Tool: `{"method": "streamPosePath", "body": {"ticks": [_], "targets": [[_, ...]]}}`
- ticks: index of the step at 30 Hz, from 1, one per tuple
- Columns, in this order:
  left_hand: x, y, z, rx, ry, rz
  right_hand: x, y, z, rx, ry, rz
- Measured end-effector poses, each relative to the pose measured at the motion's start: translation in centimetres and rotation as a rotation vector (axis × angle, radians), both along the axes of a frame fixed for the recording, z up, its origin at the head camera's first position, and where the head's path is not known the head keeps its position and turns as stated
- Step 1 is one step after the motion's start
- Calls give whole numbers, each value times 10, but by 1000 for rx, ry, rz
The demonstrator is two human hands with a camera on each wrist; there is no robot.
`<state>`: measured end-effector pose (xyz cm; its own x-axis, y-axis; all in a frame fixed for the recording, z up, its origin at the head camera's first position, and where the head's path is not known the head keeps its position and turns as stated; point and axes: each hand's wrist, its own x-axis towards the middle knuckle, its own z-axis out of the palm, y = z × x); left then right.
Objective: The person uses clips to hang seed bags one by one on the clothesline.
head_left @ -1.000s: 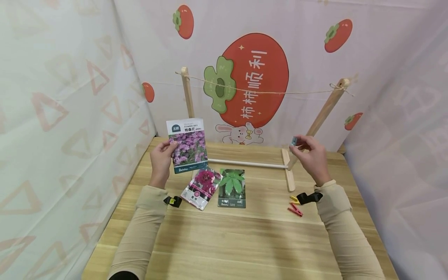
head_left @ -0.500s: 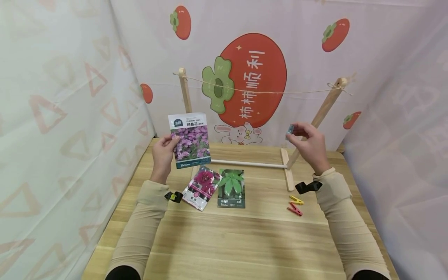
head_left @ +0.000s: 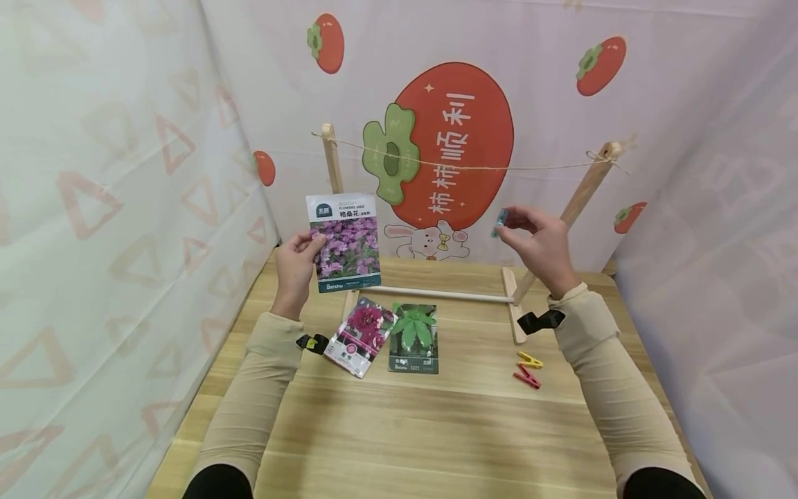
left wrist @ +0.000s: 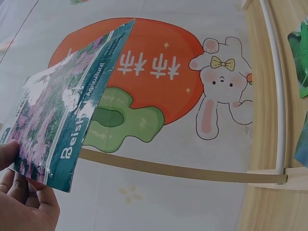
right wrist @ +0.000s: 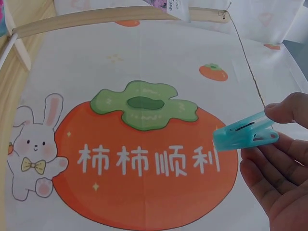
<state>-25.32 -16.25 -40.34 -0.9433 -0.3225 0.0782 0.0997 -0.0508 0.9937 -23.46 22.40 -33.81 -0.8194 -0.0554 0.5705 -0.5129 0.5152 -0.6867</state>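
My left hand (head_left: 296, 269) pinches the left edge of a seed packet (head_left: 346, 251) printed with purple flowers, thumb on its front, and holds it upright above the table. In the left wrist view the packet (left wrist: 62, 106) shows tilted, fingers behind its lower end. Between thumb and fingers of my right hand (head_left: 541, 246) is a small light-blue clothespin (right wrist: 245, 134), its nose pointing away from the hand. A thin twine (head_left: 474, 167) runs between two wooden posts, above and behind both hands.
On the table lie a seed packet with a magenta flower (head_left: 361, 337) and a green-leaf packet (head_left: 414, 338). A yellow clothespin (head_left: 530, 359) and a red clothespin (head_left: 526, 375) lie at the right. The right post (head_left: 586, 190) stands behind my right hand; a white rod (head_left: 449, 295) joins the frame's feet.
My left hand has raised the purple-flower packet and moved it slightly right. My right hand has moved up and left with the clothespin, uncovering the yellow clothespin on the table.
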Motion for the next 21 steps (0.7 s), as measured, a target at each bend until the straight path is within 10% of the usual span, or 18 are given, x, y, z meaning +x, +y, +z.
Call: {"method": "streamPosePath", "body": {"ticks": [21], "targets": [[-13, 11, 21, -4, 61, -29, -26, -33, 49, 6, 66, 121]]}}
